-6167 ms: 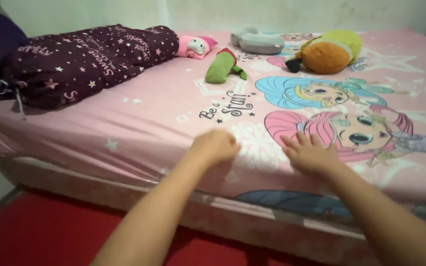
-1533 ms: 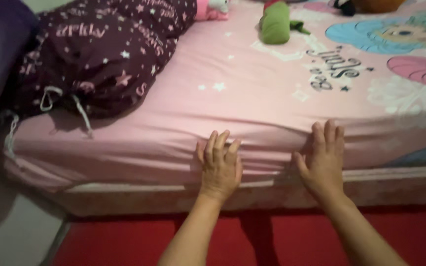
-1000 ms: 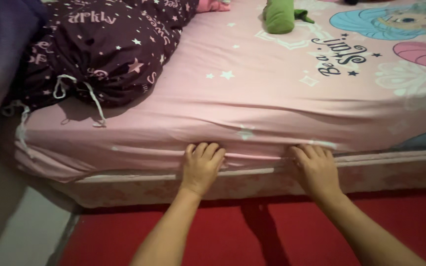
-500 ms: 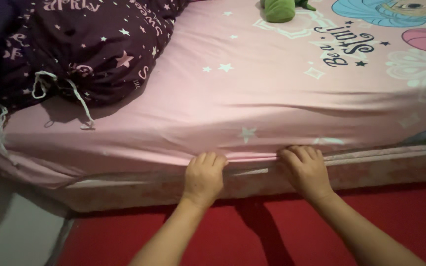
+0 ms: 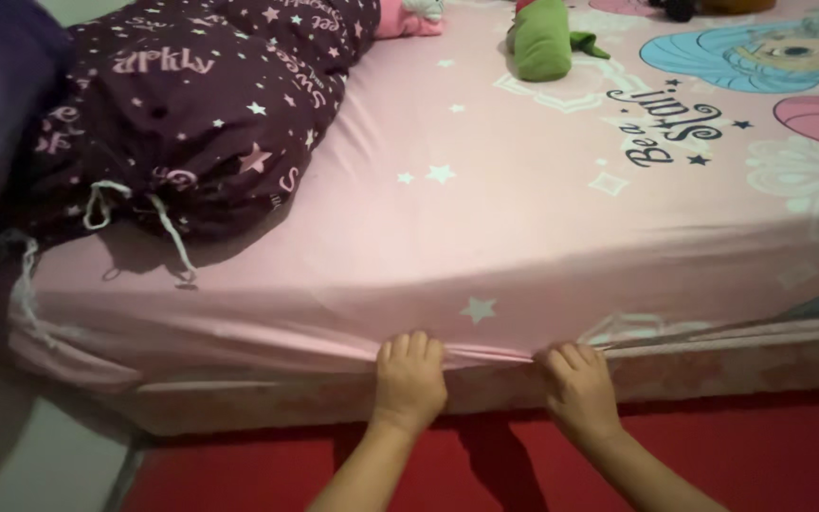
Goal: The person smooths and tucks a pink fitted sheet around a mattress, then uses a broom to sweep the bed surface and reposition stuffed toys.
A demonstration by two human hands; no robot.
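Fingers [image 5: 408, 347] of left hand [image 5: 409, 379] and right hand [image 5: 575, 389] curl closed on the lower edge of the pink fitted sheet [image 5: 447, 246], at the mattress side. Dark star-print bolster [image 5: 191, 104] lies on the bed, upper left; red floor [image 5: 770, 446] below.

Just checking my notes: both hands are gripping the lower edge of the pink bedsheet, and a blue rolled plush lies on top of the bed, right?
Not quite: the rolled plush is green, not blue, as the head view shows. The rest holds: left hand and right hand both grip the lower edge of the pink bedsheet.
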